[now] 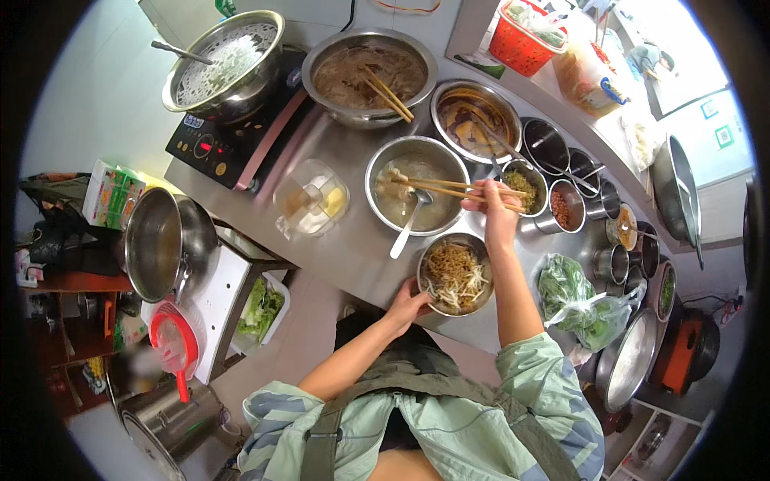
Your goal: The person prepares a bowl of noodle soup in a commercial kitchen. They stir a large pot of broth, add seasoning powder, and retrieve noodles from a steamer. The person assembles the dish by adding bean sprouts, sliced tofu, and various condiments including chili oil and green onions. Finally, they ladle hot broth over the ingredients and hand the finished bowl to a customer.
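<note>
My right hand [494, 207] grips a pair of wooden chopsticks [448, 186], whose tips are at pale food pieces in a steel bowl of cloudy liquid [445, 213]. A metal spoon with a pale handle [406, 231] leans in that same bowl. Below it, my left hand [409, 306] holds the rim of a smaller metal bowl of noodles and bean sprouts [455, 273]. Beside my right hand are a metal pot of chopped greens [522, 186] and one of peanut-like pieces [560, 205]. The sauce bowl [475, 120] with ladles stands above.
On the left an induction cooker [231, 144] carries a pot of foamy liquid [225, 63]. A basin of brown broth [370, 75] with chopsticks stands at the back. Left of centre is a divided seasoning box [311, 198]. A plastic bag of leafy greens [580, 300] and several metal pots line the right.
</note>
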Demonstrator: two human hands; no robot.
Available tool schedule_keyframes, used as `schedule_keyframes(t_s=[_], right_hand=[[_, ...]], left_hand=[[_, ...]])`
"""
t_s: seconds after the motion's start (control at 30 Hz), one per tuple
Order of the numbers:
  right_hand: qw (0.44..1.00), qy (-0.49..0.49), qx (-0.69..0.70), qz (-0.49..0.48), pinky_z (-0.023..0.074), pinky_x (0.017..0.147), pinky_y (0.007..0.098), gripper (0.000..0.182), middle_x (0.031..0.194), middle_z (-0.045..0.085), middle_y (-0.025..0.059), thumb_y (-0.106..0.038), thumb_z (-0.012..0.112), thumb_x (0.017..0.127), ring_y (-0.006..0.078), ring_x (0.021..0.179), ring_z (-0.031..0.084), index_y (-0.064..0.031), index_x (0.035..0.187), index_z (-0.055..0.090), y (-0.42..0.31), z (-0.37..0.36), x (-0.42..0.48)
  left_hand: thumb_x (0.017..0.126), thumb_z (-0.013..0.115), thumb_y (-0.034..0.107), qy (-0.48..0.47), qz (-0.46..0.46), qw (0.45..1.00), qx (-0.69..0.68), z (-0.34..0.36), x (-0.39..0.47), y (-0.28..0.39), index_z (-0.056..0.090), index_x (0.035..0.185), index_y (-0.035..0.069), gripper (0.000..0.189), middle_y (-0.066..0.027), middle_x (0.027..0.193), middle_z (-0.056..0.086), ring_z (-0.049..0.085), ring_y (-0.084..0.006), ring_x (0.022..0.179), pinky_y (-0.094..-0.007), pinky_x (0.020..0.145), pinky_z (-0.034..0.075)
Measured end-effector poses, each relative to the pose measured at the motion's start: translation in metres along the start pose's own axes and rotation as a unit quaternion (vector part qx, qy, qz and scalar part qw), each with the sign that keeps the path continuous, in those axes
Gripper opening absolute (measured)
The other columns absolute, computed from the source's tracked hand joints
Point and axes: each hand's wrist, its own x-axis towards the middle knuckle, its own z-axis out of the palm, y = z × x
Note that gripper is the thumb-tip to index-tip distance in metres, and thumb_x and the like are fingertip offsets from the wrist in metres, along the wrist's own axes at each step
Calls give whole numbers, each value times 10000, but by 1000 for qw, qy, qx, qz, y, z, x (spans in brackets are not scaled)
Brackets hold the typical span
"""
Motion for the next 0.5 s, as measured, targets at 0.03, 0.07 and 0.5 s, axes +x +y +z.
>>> schedule_keyframes(t_s=[0.03, 0.07, 0.5], right_hand=[[1000, 2, 16, 2, 538, 541, 276, 272, 759, 633, 145, -213, 516, 932, 213, 561, 641, 45, 930, 601, -4, -5, 2], [1000, 0, 28, 10, 541, 542, 283, 281, 750, 632, 145, -223, 517, 930, 217, 558, 642, 46, 932, 596, -6, -8, 3], [999, -33, 25, -17, 533, 525, 282, 299, 729, 632, 144, -235, 538, 916, 213, 544, 637, 56, 904, 603, -36, -1, -16]], left_hand=[[804, 555, 40, 5, 9, 1000, 20, -7, -6, 1, 280, 1323, 58, 588, -105, 1154, 494, 569, -200, 968, -349, 804, 516], [800, 549, 36, 10, 20, 1000, 7, -13, -15, 2, 279, 1324, 61, 589, -106, 1154, 495, 567, -205, 971, -352, 802, 515], [764, 531, 74, 110, 186, 971, -101, -101, -130, 30, 309, 1323, 144, 605, -85, 1204, 504, 550, -222, 1026, -379, 829, 492]])
